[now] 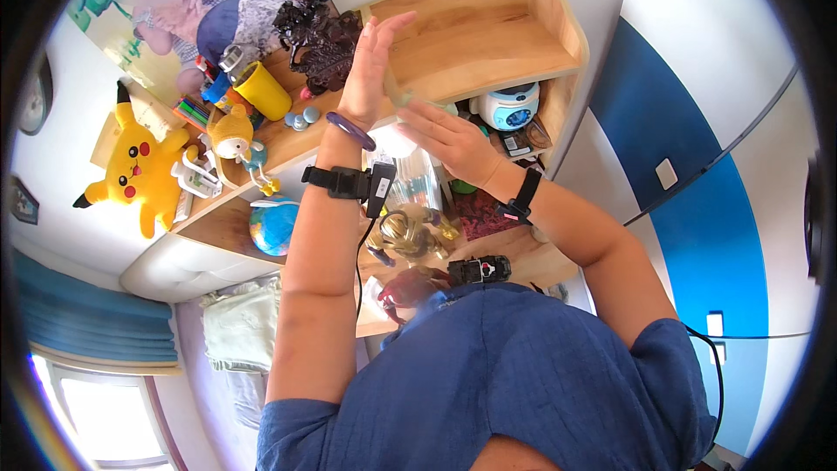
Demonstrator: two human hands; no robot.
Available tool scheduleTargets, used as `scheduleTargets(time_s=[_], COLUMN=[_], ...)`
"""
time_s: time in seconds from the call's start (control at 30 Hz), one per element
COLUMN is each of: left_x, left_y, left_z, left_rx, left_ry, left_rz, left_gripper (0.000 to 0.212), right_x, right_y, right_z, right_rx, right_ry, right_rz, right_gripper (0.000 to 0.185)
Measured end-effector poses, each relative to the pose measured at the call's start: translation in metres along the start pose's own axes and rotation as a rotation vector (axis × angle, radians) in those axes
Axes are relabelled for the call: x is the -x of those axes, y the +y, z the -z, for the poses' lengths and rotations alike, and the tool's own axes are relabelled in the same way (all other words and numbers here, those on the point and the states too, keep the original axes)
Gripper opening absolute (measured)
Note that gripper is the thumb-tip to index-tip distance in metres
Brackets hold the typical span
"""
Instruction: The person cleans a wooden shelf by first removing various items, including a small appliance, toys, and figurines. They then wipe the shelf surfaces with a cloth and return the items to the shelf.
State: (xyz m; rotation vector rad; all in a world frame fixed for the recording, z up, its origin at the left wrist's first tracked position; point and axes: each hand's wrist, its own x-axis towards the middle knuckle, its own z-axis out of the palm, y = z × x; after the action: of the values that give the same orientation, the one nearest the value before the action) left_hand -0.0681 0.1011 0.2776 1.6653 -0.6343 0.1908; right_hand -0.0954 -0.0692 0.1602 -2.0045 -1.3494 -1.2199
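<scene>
My left hand [376,59], with a purple bangle [351,131] at the wrist, is raised with its fingers stretched out. It is nearest to a dark, glossy carved figurine [327,46] on the shelf. Palm down, my right hand [454,147] reaches from the right, its fingers extended towards my left wrist. Between the hands is a pale, blurred patch that I cannot identify. I see nothing clearly held in either hand. A black strap with a small device sits on each forearm. Below the hands stands a gold toy figure [405,232].
A yellow cup [263,90], pens, a yellow plush toy [140,170], a knitted doll [232,134] and a globe [271,226] are at the left. A white-and-blue toy robot [510,108] sits in the right compartment. Red [412,288] and black toys [480,269] lie near my body.
</scene>
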Motion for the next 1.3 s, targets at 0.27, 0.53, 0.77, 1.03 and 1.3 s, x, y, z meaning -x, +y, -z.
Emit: scheduleTargets(time_s=[0.27,0.53,0.77,1.03,1.3], left_x=[0.022,0.045,0.038,0.032,0.031], left_y=[-0.01,-0.029,-0.035,-0.045,-0.048], left_z=[0.0,-0.005,-0.012,-0.012,-0.006], left_rx=[0.2,0.003,-0.207,-0.243,-0.278], left_ry=[0.239,0.64,0.771,0.788,0.776], left_rz=[-0.12,-0.183,-0.262,-0.286,-0.227], left_gripper=[0.067,0.046,0.041,0.035,0.026], right_x=[-0.015,-0.037,-0.095,-0.141,-0.16], right_y=[0.001,0.003,0.023,0.058,0.136], right_z=[0.009,0.003,-0.014,-0.024,-0.028], right_rx=[-0.034,0.008,-0.095,-0.157,-0.07], right_ry=[-0.008,0.028,0.033,-0.038,-0.181], right_rz=[0.09,0.028,-0.303,-0.44,-0.475], right_gripper=[0.046,0.047,0.047,0.038,0.023])
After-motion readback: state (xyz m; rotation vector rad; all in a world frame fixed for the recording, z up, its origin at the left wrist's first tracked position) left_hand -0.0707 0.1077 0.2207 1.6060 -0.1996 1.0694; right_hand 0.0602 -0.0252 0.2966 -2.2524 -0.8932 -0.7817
